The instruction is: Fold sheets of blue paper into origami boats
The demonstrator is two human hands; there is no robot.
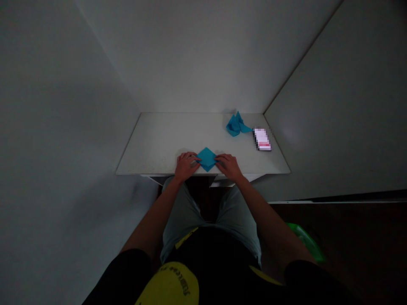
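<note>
Black yellow-printed T-shirt, grey-green shorts

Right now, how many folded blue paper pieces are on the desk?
2: a diamond-shaped piece between the left hand and right hand, near the front edge; a bulkier piece toward the back right.

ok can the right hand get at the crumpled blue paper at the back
Probably yes: the right hand rests against the blue folded square, and no object shows between it and the crumpled blue paper.
</note>
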